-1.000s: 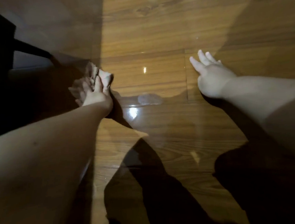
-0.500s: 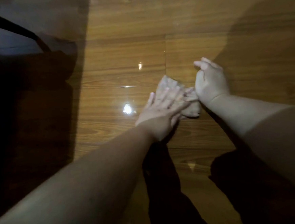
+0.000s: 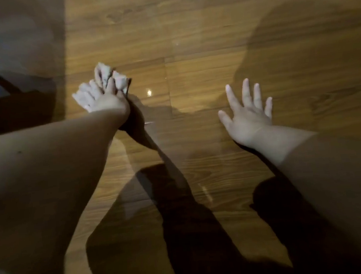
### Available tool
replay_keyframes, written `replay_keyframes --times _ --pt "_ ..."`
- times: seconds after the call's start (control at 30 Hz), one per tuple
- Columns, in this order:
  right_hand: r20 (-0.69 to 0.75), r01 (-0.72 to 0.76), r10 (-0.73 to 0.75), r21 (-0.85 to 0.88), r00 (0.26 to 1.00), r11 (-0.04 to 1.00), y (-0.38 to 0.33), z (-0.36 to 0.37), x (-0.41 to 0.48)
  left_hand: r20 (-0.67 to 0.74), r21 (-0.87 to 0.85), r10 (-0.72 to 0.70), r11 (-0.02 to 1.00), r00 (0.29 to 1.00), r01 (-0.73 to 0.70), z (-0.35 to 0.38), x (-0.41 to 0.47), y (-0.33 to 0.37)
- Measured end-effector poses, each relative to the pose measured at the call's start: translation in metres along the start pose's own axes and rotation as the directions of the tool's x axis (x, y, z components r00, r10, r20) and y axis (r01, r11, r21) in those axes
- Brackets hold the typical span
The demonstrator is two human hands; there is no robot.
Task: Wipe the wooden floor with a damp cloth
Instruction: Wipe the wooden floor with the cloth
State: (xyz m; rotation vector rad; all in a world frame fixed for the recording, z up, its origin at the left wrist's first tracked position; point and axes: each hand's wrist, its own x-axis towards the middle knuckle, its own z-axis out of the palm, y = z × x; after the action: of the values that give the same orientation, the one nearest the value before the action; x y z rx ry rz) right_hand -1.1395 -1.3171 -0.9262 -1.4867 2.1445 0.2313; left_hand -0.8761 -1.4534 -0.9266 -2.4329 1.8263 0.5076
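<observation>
A crumpled pale cloth (image 3: 105, 74) lies on the glossy wooden floor (image 3: 189, 39) at the left of centre. My left hand (image 3: 104, 100) presses down on the cloth's near part with fingers stretched forward, and the cloth bunches up past the fingertips. My right hand (image 3: 247, 115) lies flat on the floor to the right, fingers spread, well apart from the cloth and holding nothing.
A dark furniture leg (image 3: 0, 83) and deep shadow fill the left edge beside the cloth. A wet sheen with a light reflection (image 3: 149, 92) marks the boards between my hands. Shadows of my arms cover the near floor.
My left hand has swept the cloth from the middle, beside my right hand, back out to the left. My right hand has uncurled and now lies flat with spread fingers.
</observation>
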Motion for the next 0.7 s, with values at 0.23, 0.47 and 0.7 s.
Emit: replay_keyframes --times 0.23,0.47,0.7 --pt "-0.018 0.035 -0.033 0.115 0.999 0.993 0.002 -0.001 0.000 0.205 -0.054 0.597 0.798 0.776 -0.600 0.008 -0.019 0.108" --pt "-0.074 0.012 -0.006 0.073 0.997 0.997 0.002 0.007 0.008 0.247 -0.015 0.868 0.449 0.432 -0.893 0.030 -0.071 0.051" --pt "-0.102 0.038 -0.028 0.099 0.994 0.994 0.004 0.009 -0.001 -0.015 -0.057 0.188 0.980 0.982 -0.188 0.016 -0.054 -0.006"
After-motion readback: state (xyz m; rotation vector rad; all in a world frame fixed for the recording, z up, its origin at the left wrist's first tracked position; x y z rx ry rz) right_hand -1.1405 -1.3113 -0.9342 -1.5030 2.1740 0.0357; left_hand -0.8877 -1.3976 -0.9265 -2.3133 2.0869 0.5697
